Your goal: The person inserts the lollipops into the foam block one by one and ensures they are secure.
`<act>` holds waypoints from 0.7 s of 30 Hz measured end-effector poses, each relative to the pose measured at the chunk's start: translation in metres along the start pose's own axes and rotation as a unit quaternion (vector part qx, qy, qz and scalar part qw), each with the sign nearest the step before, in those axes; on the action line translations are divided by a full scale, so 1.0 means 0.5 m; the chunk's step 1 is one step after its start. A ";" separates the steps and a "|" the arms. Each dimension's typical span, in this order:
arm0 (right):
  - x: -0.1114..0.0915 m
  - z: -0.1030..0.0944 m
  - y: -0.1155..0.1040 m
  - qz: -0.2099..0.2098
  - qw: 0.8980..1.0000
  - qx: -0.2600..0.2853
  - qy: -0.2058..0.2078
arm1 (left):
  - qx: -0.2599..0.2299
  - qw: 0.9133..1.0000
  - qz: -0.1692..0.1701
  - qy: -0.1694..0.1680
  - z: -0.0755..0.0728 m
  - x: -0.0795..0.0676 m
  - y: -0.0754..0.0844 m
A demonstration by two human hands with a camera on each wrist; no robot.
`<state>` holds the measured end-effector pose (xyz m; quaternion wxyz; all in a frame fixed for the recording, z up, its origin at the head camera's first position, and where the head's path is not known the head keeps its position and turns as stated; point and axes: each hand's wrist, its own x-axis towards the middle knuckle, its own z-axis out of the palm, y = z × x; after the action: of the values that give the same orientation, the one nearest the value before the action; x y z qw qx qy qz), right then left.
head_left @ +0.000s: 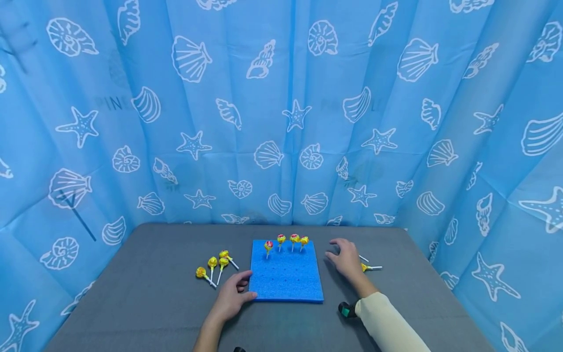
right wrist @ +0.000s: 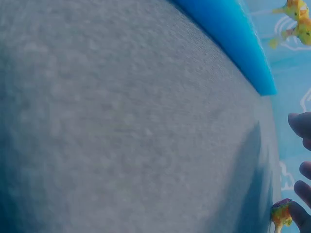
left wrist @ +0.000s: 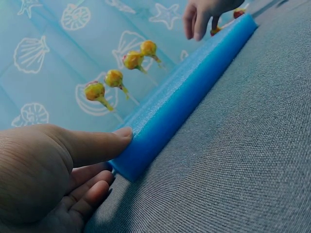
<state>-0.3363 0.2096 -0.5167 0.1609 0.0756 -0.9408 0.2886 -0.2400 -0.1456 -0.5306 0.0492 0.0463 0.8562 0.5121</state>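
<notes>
A flat blue foam board (head_left: 286, 286) lies on the table, with several yellow-wrapped lollipops (head_left: 281, 239) standing on their sticks toward its far side. My left hand (head_left: 233, 296) rests against the board's left edge. In the left wrist view its thumb (left wrist: 104, 143) lies on the board's top edge, the other fingers low beside it. My right hand (head_left: 346, 259) is held just right of the board, fingers loosely bent and apart, nothing between them. Partly hidden behind that hand are lollipops (head_left: 364, 267) on the table; one lollipop (right wrist: 282, 213) shows beside its fingertips in the right wrist view.
Several loose lollipops (head_left: 213, 262) lie left of the board, sticks pointing toward me. Rows of small holes (head_left: 285, 270) mark the board's nearer half. A grey cloth covers the table (head_left: 167, 293). Behind it hangs a blue curtain (head_left: 286, 122) with white shell prints.
</notes>
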 end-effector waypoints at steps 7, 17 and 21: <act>0.002 -0.013 0.014 -0.001 1.000 0.005 0.030 | 0.009 1.000 0.002 0.002 0.001 0.000 -0.002; 0.006 -0.022 0.026 0.050 0.998 0.004 0.034 | 0.006 1.000 0.008 0.001 -0.002 -0.001 -0.002; 0.007 -0.026 0.033 0.068 0.997 0.004 0.023 | 0.003 1.000 0.004 0.000 -0.002 -0.001 -0.001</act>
<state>-0.3402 0.2304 -0.5136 0.1620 0.0051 -0.9385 0.3048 -0.2395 -0.1465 -0.5305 0.0471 0.0494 0.8574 0.5101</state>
